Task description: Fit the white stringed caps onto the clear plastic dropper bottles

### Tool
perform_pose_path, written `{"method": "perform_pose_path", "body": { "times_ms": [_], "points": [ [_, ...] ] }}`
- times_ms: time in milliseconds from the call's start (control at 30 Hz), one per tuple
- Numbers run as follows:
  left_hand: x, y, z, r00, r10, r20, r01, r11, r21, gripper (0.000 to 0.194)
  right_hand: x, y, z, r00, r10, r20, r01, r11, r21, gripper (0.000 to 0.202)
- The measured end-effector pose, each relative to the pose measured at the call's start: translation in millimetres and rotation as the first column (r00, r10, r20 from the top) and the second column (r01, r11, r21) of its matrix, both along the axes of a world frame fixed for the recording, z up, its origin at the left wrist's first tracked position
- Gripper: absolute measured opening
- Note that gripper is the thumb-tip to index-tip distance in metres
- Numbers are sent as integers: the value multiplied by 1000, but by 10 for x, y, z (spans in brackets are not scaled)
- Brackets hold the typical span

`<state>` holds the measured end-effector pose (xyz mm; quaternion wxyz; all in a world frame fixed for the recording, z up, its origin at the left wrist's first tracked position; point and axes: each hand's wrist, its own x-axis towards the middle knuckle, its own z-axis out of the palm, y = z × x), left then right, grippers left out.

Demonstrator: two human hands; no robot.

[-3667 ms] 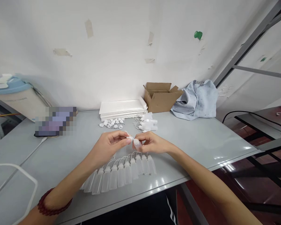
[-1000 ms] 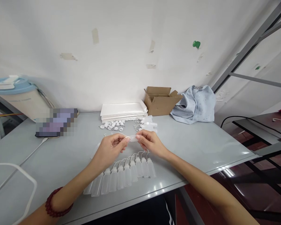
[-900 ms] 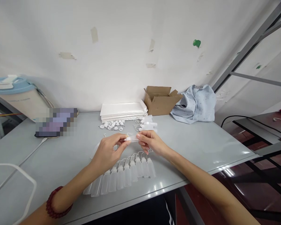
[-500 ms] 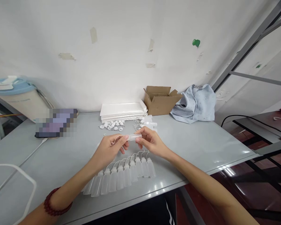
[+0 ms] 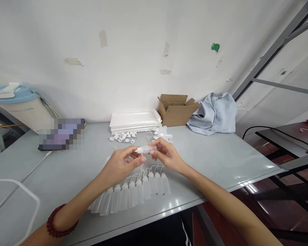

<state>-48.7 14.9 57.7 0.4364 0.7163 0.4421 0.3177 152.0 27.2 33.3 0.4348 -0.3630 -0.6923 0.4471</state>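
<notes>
A small translucent bottle [image 5: 148,149] with a white cap end lies sideways between my hands, above the grey table. My right hand [image 5: 165,153] pinches its right end between thumb and fingers. At its capped end is my left hand [image 5: 125,160], thumb and index finger apart, the index fingertip by the cap; a thin white tube hangs below the cap. Under my hands, a row of similar bottles [image 5: 130,195] with curved white tubes lies near the table's front edge. Loose white caps [image 5: 123,136] and a few more bottles [image 5: 165,135] lie farther back.
A stack of white sheets [image 5: 135,120], an open cardboard box [image 5: 178,111] and a light blue cloth [image 5: 215,114] line the wall. At left are a phone [image 5: 64,135] with a white cable, and a blue-lidded bin [image 5: 28,106]. The grey table [image 5: 207,160] ends at the right.
My left thumb has parted from the index finger and dropped below the cap, exposing the cap end. The tube now hangs downward. My right hand keeps its hold on the bottle.
</notes>
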Motion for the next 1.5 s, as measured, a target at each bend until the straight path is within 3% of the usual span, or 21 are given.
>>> {"method": "perform_pose_path", "body": {
  "times_ms": [233, 367, 500, 633, 767, 900, 1100, 1200, 1333, 1500],
  "points": [
    [-32, 18, 39, 1000, 1, -21, -4, 993, -120, 32, 8, 8, -4, 997, -52, 61, 42, 987, 154, 18],
    [-71, 40, 60, 993, 80, 84, -63, 980, -188, 34, 23, 14, 7, 992, -92, 87, 72, 976, 207, 16],
    [-81, 46, 71, 967, 158, 201, -124, 978, -169, 34, 27, 6, 24, 993, -84, 85, 67, 980, 189, 17],
    [-62, 41, 73, 974, 204, 99, -192, 974, -121, 36, 38, 12, 17, 995, -71, 63, 59, 983, 174, 17],
    [-39, 35, 48, 997, 70, 21, -65, 986, -155, 21, 52, 25, 12, 998, -35, 48, 27, 987, 157, 16],
    [-14, 6, 25, 998, -55, 38, 61, 984, -165, 29, 59, 17, 41, 998, 19, 67, -26, 994, 105, 17],
    [8, -76, 8, 986, -135, -99, 132, 991, -37, 44, 78, 5, 102, 993, 100, 60, -94, 992, -87, 27],
    [6, -88, -44, 961, -176, -212, 209, 968, 142, 47, 91, 47, 78, 971, 237, 7, -227, 936, -268, 30],
    [-20, -54, -163, 910, -143, -390, 318, 843, 433, 38, 113, 114, 47, 919, 392, -33, -367, 824, -433, 35],
    [-62, -9, -226, 853, -57, -518, 399, 712, 578, 28, 157, 123, 94, 914, 402, 62, -337, 834, -437, 38]
  ]
}}
